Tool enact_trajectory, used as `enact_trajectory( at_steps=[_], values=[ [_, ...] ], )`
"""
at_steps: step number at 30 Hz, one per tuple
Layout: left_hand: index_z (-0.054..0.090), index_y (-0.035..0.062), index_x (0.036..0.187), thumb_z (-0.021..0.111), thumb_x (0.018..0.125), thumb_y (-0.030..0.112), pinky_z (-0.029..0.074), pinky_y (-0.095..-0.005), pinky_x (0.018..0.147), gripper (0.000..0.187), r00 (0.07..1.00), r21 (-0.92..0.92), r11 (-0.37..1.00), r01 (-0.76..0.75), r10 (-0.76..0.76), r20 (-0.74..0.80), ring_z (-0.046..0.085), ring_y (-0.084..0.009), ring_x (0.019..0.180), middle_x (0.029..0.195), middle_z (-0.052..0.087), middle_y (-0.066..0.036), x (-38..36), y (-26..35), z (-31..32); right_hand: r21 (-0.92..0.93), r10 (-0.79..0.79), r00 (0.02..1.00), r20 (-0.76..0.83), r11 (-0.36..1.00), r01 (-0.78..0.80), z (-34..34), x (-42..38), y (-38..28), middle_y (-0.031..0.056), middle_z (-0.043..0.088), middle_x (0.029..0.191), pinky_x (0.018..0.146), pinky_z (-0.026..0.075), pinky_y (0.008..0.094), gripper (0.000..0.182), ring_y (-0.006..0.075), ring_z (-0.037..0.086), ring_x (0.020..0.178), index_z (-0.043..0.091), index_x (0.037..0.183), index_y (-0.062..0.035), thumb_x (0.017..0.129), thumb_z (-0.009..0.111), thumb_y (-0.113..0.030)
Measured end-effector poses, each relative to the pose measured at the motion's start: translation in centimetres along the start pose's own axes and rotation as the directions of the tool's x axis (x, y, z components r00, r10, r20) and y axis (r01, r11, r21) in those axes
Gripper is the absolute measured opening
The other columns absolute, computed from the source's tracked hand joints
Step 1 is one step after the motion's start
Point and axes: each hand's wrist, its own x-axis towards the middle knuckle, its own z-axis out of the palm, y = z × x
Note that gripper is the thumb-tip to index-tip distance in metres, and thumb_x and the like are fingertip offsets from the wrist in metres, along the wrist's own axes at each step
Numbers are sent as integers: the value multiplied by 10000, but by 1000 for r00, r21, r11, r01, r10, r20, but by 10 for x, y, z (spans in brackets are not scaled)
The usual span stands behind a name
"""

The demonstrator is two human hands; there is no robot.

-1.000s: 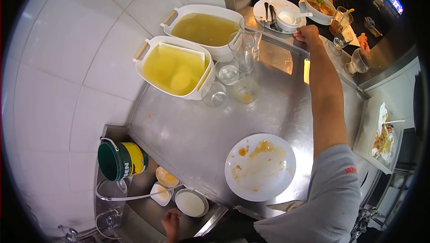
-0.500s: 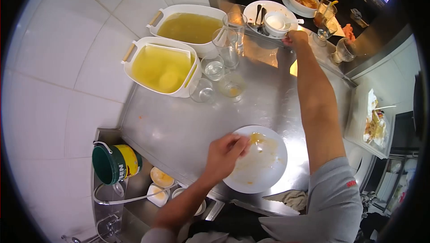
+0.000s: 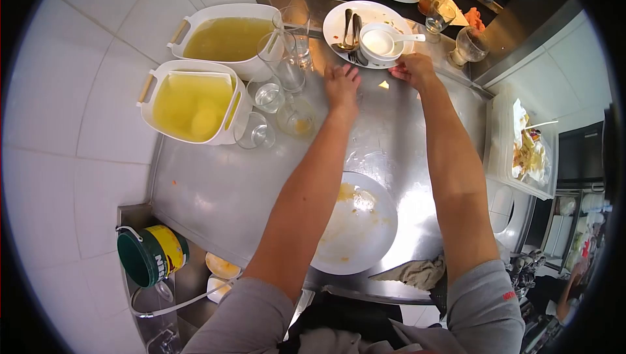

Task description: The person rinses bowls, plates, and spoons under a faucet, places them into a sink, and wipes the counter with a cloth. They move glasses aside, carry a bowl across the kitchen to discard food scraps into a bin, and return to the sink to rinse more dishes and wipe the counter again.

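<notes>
A white oval plate [image 3: 334, 22] lies at the far edge of the steel counter. It carries a white bowl [image 3: 378, 43], a white spoon [image 3: 409, 38] resting across that bowl, and dark-handled cutlery [image 3: 352, 28]. My right hand [image 3: 415, 70] has its fingers curled at the plate's near right rim. Just short of the plate's near left edge, my left hand [image 3: 342, 86] reaches out with its fingers apart, holding nothing. Closer to me, a larger white plate [image 3: 355, 233] with yellow food smears lies partly behind my left forearm.
Two white tubs of yellowish liquid, a front one [image 3: 195, 103] and a rear one [image 3: 228, 37], stand left beside several glasses [image 3: 267, 96]. A green bucket [image 3: 140, 259] sits lower left, a crumpled cloth [image 3: 420, 272] at the front edge, and a waste bin [image 3: 521, 152] right.
My left hand has left the smeared plate and stretched forward to the far plate. My right hand stays at that plate's rim. The camera view has shifted, moving the scene leftward.
</notes>
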Motion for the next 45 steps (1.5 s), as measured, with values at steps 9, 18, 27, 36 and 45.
enact_trajectory(
  at_steps=[9,18,27,36,45],
  values=[
    [386,89,1406,382,1017,63,561,-425,868,390,988,289,957,10,-54,144,612,-266,1055,1202,569,-125,-21,5,-4,66,3,1000,1,998,-3,-16,-50,31,187,656,825,547,622,364,180,281,693,633,507,1005,70,843,581,49],
    [372,50,1411,455,965,-21,595,-350,729,460,998,438,897,-51,29,56,621,-209,832,1069,589,-137,-86,-17,-40,88,29,1000,-12,996,-28,-42,-135,69,162,660,855,610,610,342,151,246,686,685,514,993,38,854,574,36],
    [594,21,1197,528,988,197,570,-330,679,281,993,640,769,2,-79,91,581,-156,719,923,615,-109,-129,0,-73,-127,152,980,128,982,-136,-101,-186,115,174,671,745,497,595,355,184,247,672,554,585,903,64,926,580,-118],
    [673,13,1104,607,902,113,511,-311,715,235,816,730,390,-562,406,411,626,-184,760,941,671,-108,-188,9,-68,-417,-304,953,-22,869,267,-84,-235,52,110,655,658,514,519,312,259,177,624,513,706,862,29,872,695,-230],
    [740,55,924,645,812,131,363,-459,983,166,694,700,-404,-589,192,694,548,-324,1089,1075,669,-121,-213,15,-9,-456,-552,831,-67,758,466,-94,-255,31,134,714,739,620,542,291,128,172,689,632,708,858,43,848,654,-72]
  ],
)
